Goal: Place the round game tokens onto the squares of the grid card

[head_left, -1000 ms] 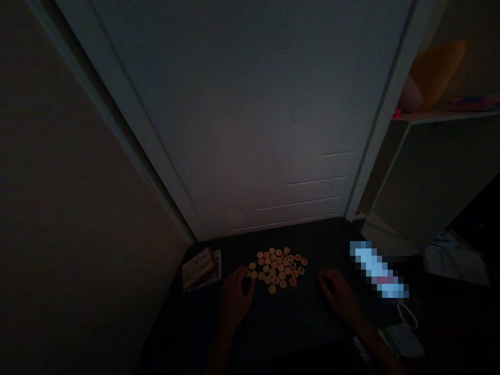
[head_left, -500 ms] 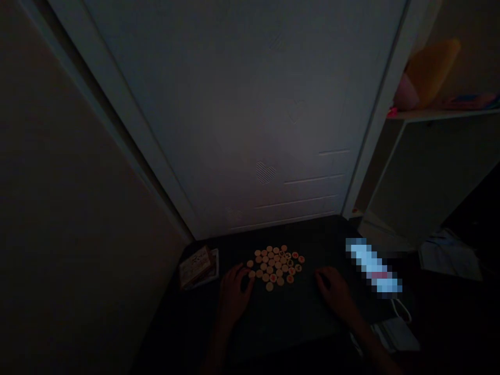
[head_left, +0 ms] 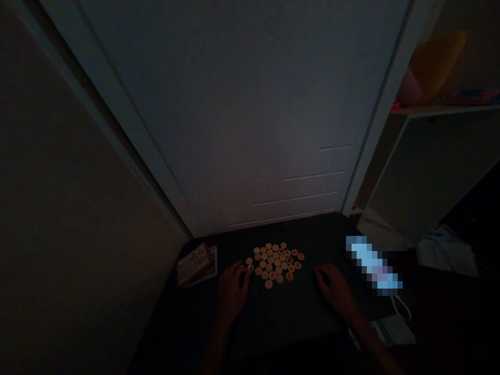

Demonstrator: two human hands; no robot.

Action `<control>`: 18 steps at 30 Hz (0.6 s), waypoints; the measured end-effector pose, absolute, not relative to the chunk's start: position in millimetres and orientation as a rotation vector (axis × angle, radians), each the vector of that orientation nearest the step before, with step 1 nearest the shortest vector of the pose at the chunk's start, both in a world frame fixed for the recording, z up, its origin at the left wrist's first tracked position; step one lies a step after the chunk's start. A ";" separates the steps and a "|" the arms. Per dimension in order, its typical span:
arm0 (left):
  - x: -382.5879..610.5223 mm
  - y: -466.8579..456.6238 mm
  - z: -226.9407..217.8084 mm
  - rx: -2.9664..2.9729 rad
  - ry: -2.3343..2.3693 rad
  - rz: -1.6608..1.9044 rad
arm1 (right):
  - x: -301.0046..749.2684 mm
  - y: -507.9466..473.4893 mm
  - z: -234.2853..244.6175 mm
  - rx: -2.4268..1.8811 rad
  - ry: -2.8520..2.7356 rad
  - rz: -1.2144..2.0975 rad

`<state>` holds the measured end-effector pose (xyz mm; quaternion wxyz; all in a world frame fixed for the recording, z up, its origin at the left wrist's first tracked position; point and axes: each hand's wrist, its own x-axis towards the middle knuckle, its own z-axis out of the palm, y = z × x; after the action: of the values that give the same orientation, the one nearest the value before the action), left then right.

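Several round wooden game discs [head_left: 275, 263] with red and black marks lie in a cluster on a dark table [head_left: 281, 317]. My left hand [head_left: 231, 291] rests flat on the table with its fingers spread, fingertips touching the disc at the cluster's left edge. Right of the cluster, my right hand [head_left: 334, 289] lies palm down, fingers loosely stretched out, and holds nothing. The room is very dark.
A small printed box [head_left: 194, 264] sits at the table's left corner. A lit, blurred screen [head_left: 373, 266] lies to the right, with a white cable and pad [head_left: 398, 325] below it. A white door [head_left: 253, 114] stands behind the table, a shelf unit [head_left: 433, 166] at right.
The view has shifted slightly. Both hands stay in nearly the same place on the table; the left fingertips remain at the cluster's left edge.
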<state>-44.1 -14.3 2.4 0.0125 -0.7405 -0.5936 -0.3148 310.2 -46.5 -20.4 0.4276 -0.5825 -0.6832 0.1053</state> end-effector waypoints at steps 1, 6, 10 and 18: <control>-44.0 -14.0 1.8 -2.304 -1.856 -0.997 | 310.4 -46.4 -20.6 -1.456 -1.710 0.264; -44.6 -13.3 -1.5 -2.287 -1.893 -1.044 | 311.7 -45.3 -20.8 -1.459 -1.736 0.280; -44.1 -14.1 -0.6 -2.312 -1.858 -1.039 | 311.9 -44.9 -21.4 -1.452 -1.726 0.283; -43.1 -18.9 4.9 -2.086 -1.973 -1.033 | 311.3 -45.3 -21.2 -1.468 -1.703 0.291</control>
<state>-43.1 -18.9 4.9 0.0449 -0.6829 -0.6459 -0.3381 311.3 -45.3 -21.2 0.4233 -0.5867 -0.6805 0.1165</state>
